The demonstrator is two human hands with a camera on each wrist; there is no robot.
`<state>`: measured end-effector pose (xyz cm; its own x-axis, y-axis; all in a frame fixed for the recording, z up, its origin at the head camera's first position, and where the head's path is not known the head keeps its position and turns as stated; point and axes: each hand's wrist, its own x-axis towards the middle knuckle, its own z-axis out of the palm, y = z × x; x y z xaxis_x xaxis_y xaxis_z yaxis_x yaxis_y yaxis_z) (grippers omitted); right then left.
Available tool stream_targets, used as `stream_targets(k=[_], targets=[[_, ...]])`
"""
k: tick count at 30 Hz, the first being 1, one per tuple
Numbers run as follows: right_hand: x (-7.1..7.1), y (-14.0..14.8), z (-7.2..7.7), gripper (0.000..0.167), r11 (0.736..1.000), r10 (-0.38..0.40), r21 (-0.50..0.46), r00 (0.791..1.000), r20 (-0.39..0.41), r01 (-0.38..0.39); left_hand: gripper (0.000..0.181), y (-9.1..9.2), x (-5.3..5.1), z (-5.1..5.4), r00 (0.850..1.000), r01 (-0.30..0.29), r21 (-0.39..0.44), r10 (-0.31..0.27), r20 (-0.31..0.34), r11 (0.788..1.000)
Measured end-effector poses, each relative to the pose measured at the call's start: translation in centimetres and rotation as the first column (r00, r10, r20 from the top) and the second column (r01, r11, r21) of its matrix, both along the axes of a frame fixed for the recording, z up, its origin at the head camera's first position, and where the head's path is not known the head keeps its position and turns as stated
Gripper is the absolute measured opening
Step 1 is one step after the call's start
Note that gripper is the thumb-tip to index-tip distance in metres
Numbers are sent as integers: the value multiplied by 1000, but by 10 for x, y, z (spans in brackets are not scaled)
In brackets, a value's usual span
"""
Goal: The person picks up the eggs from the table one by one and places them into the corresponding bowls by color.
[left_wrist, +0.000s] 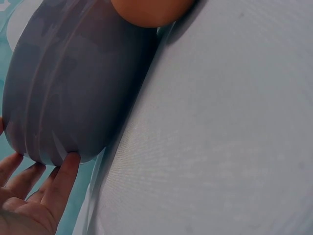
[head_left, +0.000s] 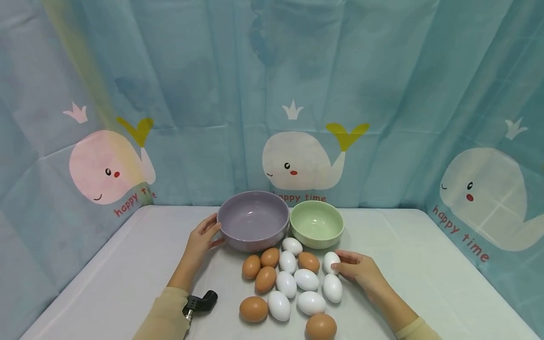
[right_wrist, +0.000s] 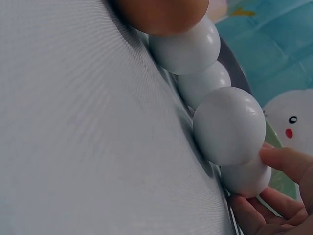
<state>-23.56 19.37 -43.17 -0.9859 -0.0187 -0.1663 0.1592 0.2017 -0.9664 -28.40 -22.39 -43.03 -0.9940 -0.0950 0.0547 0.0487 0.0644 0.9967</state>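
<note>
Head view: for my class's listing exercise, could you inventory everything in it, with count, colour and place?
Round glazed purple bowl: one, purple, back of table
Smaller round glazed green bowl: one, pale green, right of the purple one
Smooth oval white eggs: eight, white, before the bowls
Smooth oval brown eggs: six, brown, same group
White-covered table: one, white, beneath
Whale-print fabric curtain: blue-green, back and sides; three whales, crowns, "happy time" lettering
Black angled fitting: one, black, left cuff
Beige sleeves: two, beige, on both arms
Left hand: one, touching the purple bowl
Right hand: one, pinching a white egg
</note>
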Motion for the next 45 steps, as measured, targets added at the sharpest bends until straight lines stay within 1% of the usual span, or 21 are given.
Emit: stream_targets(k=[7, 13, 16, 20, 26, 32, 37, 41, 45], targets=[[0, 0, 5, 57, 1000, 14, 2, 1000, -4, -14, 57, 0, -2, 0, 1000, -8, 10, 8, 1, 1000], [2, 2, 16, 58, 998, 56, -20, 997, -51, -57, 57, 0, -1, 2, 1000, -9, 9, 9, -12, 1000], [3, 2, 21, 59, 998, 52, -28, 998, -46, -54, 58, -1, 0, 3, 1000, -3, 16, 3, -15, 1000], [4, 3, 29, 59, 999, 52, -7, 998, -39, -53, 59, -1, 1, 3, 1000, 4, 22, -4, -16, 1000], [9, 5, 41, 62, 998, 71, 0, 996, -57, -71, 57, 0, 0, 1, 1000, -15, 31, 16, -14, 999], [12, 10, 52, 63, 998, 70, 6, 997, -40, -69, 58, 7, -4, -2, 1000, 9, 45, -8, -23, 999], [2, 4, 67, 64, 994, 106, 20, 992, -73, -105, 56, 7, -3, -2, 1000, 1, 47, 0, -24, 999], [-12, -4, 77, 63, 991, 130, 34, 987, -98, -127, 57, 4, -2, -3, 1000, -4, 48, 5, -23, 999], [-25, -10, 82, 61, 991, 126, 61, 986, -106, -120, 58, 2, -2, -3, 1000, -2, 52, 3, -26, 999]])
